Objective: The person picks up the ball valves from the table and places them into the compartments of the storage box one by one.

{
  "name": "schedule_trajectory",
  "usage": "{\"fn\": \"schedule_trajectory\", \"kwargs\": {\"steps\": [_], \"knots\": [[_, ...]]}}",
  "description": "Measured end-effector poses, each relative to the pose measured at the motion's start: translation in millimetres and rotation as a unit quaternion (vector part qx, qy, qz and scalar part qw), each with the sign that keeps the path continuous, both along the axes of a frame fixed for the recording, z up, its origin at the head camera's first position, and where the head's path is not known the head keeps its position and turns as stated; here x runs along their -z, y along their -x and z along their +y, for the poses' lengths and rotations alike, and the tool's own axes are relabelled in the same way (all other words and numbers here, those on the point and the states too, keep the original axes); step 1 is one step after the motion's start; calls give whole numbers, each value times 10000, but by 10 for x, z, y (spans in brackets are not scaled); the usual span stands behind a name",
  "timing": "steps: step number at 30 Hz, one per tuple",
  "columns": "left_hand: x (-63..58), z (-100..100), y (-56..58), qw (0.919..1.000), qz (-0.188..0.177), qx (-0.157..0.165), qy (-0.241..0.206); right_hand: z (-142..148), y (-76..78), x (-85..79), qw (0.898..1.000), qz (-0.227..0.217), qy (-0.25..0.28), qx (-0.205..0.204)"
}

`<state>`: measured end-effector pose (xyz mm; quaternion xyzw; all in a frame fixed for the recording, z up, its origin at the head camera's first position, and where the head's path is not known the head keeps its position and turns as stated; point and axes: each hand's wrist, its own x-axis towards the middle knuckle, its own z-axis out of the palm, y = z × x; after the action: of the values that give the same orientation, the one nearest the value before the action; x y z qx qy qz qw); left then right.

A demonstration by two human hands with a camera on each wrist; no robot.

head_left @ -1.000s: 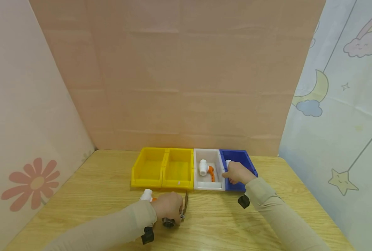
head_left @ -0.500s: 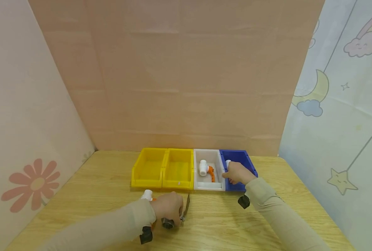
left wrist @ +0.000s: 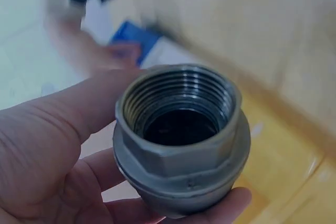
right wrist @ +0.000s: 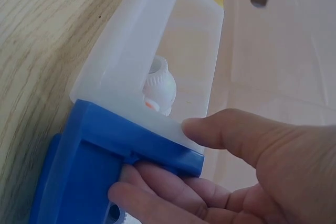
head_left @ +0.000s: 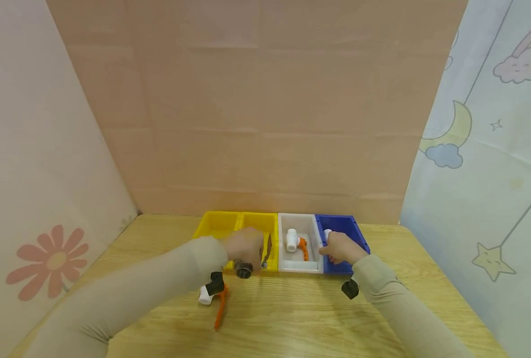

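“Fingers of our left hand curl round the metal valve; how does its axis lie?”

“Its threaded mouth faces back toward us; the lever sticks out on the right, though whether up or away we cannot tell.”

“And our right hand?”

“It pinches the adjoining walls of the white bin and the blue bin, thumb on the white side, other fingers curled inside the blue; the metal valve is well to its left.”

“Then the relation to mind, we judge, is valve to right yellow bin; are we above it?”

“We overlap its front in the head view; the height we cannot judge; the left yellow bin adjoins it.”

“Farther out?”

“One white valve lies in the white bin, its orange handle bending toward us; a second white valve lies on the table, nearer us than our left hand; a white part shows in the blue bin, partly hidden by our right.”
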<state>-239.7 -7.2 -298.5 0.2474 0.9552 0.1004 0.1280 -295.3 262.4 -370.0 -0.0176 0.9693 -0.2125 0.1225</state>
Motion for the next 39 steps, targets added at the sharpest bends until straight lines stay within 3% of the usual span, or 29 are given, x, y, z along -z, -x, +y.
{"fn": "schedule_trajectory", "kwargs": {"steps": [6,15,21,29,39], "knots": [[-161,-5,301,9989,47,-443,-123,0,-6,-1,10000,-42,71,22],[-44,31,649,9954,44,-868,-398,17,3,22,10000,24,68,-48],[48,63,718,9942,95,-938,-525,16,-9,12,9998,166,33,-141],[141,76,766,9922,-159,-997,-724,10,-40,-27,9998,143,35,-134],[288,112,917,9905,-371,-1199,-570,19,-84,-72,9998,124,113,-139]]}}
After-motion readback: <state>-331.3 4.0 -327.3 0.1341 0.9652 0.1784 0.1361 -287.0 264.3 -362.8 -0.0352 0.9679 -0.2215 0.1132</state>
